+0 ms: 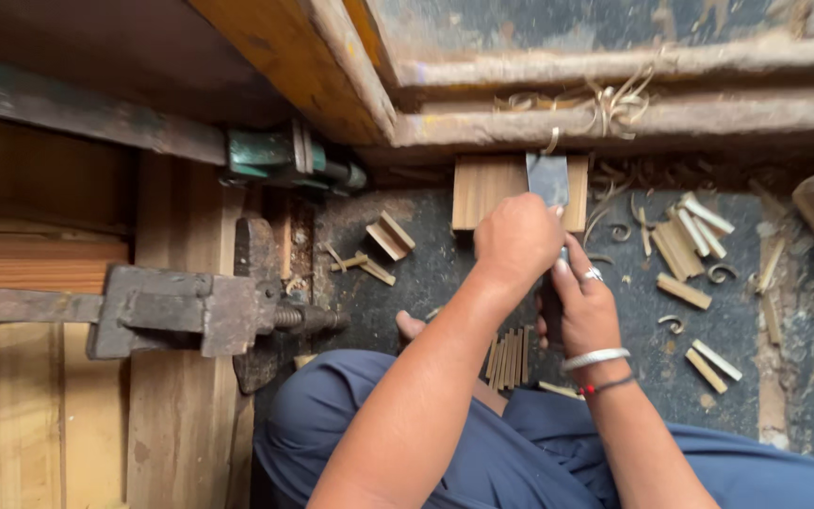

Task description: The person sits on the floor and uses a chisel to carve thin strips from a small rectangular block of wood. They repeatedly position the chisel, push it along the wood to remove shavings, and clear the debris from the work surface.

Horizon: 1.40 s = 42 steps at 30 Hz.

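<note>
- Left hand [517, 238] closing in a fist over the top of the blade's handle, knuckles up, pressing down — fingers fully curled.
- Right hand [584, 306] wrapping round the dark handle [551, 311] lower down, just under the left fist; ring on one finger, silver bangle and red thread sitting at the wrist.
- Blade [547, 179] — flat, grey, broad — standing upright with its edge resting on the block [488, 188], near the block's right side.
- Block lying on the dark floor [426, 273], pale wood with straight grain, butting against the timber step [633, 118] behind it.
- Thin sticks [509, 358] lying bundled side by side on the floor, just beside the right hand and near a bare foot [410, 325].
- Offcuts [390, 236] lying scattered left of the block; more short pieces [691, 231] piling up to the right, well apart from the hands.
- Curled shavings [614, 99] hanging over the step and dotting the floor.
- Iron clamp [190, 311] gripping planks at left, away from both hands; green fitting [284, 160] sitting above it.
- Blue trousers [539, 462] filling the bottom edge.
</note>
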Each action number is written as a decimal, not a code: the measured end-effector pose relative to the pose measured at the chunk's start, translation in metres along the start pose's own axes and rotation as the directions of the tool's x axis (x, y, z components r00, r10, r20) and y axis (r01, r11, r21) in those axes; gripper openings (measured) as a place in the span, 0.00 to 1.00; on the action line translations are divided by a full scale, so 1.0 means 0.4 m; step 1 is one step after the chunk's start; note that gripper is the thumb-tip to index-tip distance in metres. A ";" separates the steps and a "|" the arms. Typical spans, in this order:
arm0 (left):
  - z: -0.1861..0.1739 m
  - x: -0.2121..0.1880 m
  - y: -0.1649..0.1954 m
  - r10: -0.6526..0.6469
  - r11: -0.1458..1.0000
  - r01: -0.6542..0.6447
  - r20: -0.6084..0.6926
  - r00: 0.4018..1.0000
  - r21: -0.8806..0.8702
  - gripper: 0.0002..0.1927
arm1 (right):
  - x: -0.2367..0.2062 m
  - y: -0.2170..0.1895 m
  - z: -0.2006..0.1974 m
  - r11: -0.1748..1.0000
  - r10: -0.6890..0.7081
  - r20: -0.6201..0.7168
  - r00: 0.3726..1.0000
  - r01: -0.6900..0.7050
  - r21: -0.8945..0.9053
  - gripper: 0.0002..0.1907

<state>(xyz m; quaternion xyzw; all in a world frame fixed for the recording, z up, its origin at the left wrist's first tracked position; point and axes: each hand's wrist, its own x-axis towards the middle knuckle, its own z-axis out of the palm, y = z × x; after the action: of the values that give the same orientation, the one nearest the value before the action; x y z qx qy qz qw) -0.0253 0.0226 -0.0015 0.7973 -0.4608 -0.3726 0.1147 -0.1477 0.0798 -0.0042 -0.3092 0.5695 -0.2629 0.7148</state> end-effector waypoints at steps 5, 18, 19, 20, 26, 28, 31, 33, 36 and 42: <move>-0.072 0.019 -0.004 0.009 0.999 -0.010 -0.029 1.000 -0.031 0.26 | -0.073 -0.041 -0.048 0.996 0.040 -0.079 0.996 -0.034 0.080 0.27; 0.012 0.056 -0.001 0.039 0.989 -0.084 -0.330 0.943 -0.121 0.13 | -0.158 -0.007 -0.143 0.995 0.100 -0.279 0.955 -0.094 0.033 0.29; 0.008 0.057 -0.001 0.012 0.990 -0.053 -0.304 0.953 -0.128 0.13 | -0.144 -0.002 -0.131 0.996 0.078 -0.262 0.962 -0.066 0.052 0.29; 0.004 0.056 0.000 -0.014 0.991 -0.024 -0.275 0.961 -0.133 0.12 | -0.133 0.003 -0.121 0.997 0.055 -0.247 0.967 -0.038 0.074 0.29; -0.014 0.043 0.004 -0.037 0.992 0.005 -0.252 0.967 -0.125 0.15 | -0.121 0.020 -0.092 0.992 0.102 -0.217 0.971 -0.082 0.101 0.29; -0.011 0.038 0.003 -0.025 0.993 -0.009 -0.280 0.960 -0.120 0.16 | -0.123 0.026 -0.088 0.991 0.109 -0.211 0.971 -0.088 0.105 0.29; -0.006 0.038 0.002 -0.033 0.991 -0.009 -0.311 0.950 -0.132 0.17 | -0.119 0.033 -0.087 0.989 0.118 -0.209 0.971 -0.097 0.109 0.29; -0.007 0.042 0.003 -0.052 0.988 0.005 -0.302 0.952 -0.154 0.17 | -0.117 0.037 -0.089 0.989 0.115 -0.212 0.970 -0.093 0.113 0.30; -0.023 0.044 0.004 -0.085 0.977 0.029 -0.260 0.962 -0.212 0.19 | -0.116 0.046 -0.084 0.992 0.100 -0.210 0.973 -0.081 0.096 0.31; -0.047 -0.052 -0.006 -0.039 0.999 0.041 0.104 0.994 -0.014 0.30 | -0.154 0.076 -0.015 0.995 0.067 -0.206 0.976 -0.080 -0.056 0.31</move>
<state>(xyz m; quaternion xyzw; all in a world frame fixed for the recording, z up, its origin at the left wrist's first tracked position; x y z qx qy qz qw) -0.0167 0.0380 0.0203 0.7850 -0.4469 -0.4195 0.0897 -0.1657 0.1442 0.0124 -0.2822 0.6589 -0.2481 0.6517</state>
